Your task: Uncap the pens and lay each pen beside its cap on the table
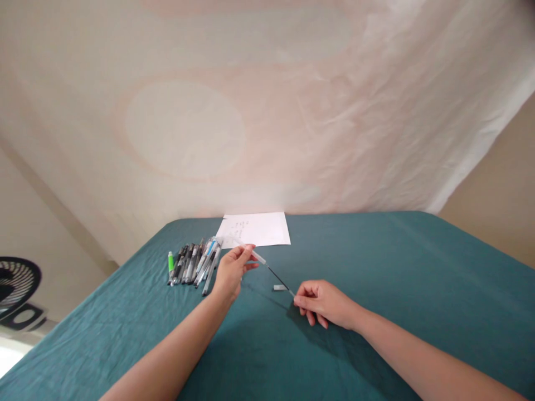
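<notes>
My left hand (232,271) pinches a clear pen barrel (251,253) above the teal cloth. A thin dark refill (278,275) runs out of the barrel down to my right hand (324,303), whose fingertips pinch its lower end. A small clear cap or tip piece (279,287) lies on the cloth just under the refill. A row of several pens (194,263) lies left of my left hand, with a green-capped one (170,261) at its left end.
A white sheet of paper (261,228) with scribbles lies at the far edge of the teal-covered table (397,267). A pale cloth backdrop hangs behind. A black fan (16,281) stands at the lower left, off the table.
</notes>
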Demonstrator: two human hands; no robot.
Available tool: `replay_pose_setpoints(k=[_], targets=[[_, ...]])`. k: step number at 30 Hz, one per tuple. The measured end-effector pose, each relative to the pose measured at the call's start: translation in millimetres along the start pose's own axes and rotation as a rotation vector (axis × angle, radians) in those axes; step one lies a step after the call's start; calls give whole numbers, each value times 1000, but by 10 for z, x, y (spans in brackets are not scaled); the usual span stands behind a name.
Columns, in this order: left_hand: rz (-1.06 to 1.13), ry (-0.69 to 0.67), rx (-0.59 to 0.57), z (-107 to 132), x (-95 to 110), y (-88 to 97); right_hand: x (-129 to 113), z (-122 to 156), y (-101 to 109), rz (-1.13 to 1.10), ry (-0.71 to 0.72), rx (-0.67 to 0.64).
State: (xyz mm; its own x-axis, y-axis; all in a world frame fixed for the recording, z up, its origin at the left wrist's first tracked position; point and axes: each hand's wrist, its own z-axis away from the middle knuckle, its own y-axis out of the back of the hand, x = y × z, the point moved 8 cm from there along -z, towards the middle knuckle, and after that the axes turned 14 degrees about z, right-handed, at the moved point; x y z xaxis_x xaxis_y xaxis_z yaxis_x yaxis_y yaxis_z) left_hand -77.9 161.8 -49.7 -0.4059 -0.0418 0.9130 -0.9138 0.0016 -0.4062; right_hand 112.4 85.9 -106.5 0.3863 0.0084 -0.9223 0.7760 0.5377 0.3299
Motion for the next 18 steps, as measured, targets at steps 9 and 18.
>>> replay_pose_setpoints(k=[9, 18], targets=[[-692, -126, -81, -106, 29, 76, 36, -2, 18, 20, 1, 22], [-1085, -264, -172, -11, -186, -150, -16, 9, 9, 19, 11, 29]])
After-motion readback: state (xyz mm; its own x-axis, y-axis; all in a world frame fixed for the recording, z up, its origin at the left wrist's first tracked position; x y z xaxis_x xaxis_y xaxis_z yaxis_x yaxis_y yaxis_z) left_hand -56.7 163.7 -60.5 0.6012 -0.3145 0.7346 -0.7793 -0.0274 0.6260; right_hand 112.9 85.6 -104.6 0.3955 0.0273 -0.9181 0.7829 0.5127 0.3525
